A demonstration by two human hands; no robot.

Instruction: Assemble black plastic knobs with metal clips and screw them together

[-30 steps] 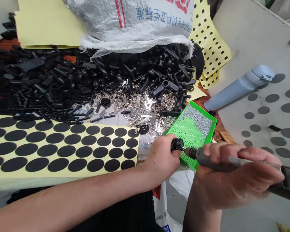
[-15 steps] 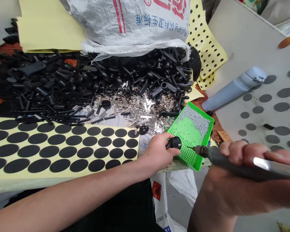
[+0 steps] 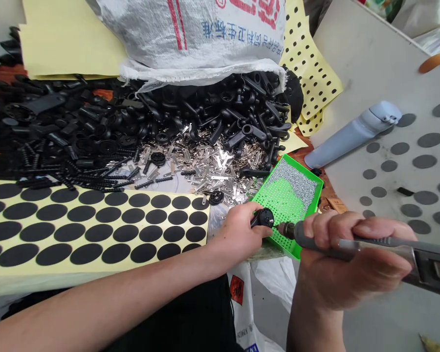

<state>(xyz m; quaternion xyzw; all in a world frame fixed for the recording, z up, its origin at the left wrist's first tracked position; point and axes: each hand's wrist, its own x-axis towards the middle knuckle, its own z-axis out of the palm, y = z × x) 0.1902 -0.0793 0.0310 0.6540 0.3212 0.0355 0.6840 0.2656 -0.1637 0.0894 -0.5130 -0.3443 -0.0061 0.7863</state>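
Note:
My left hand (image 3: pixel 238 232) pinches a small round black plastic part (image 3: pixel 264 217) at the near corner of a green tray (image 3: pixel 315 182). A grey electric screwdriver (image 3: pixel 355 247) lies gripped in my right hand (image 3: pixel 346 266), fingers wrapped round its barrel. Its bit tip touches the black part. The green tray has a perforated floor and holds a heap of tiny silver screws (image 3: pixel 297 177) at its far end.
A pile of black plastic levers (image 3: pixel 242 115) spills from a white woven sack (image 3: pixel 205 34). Shiny metal clips (image 3: pixel 212 168) lie in front. A yellow sheet of black round pads (image 3: pixel 95 222) lies left. A pale blue bottle (image 3: pixel 352 134) rests on a white board (image 3: pixel 388 68) right.
Half a second ago the screwdriver tip was pulled back from the black part. It has now moved left and meets the part again. The left hand barely shifted.

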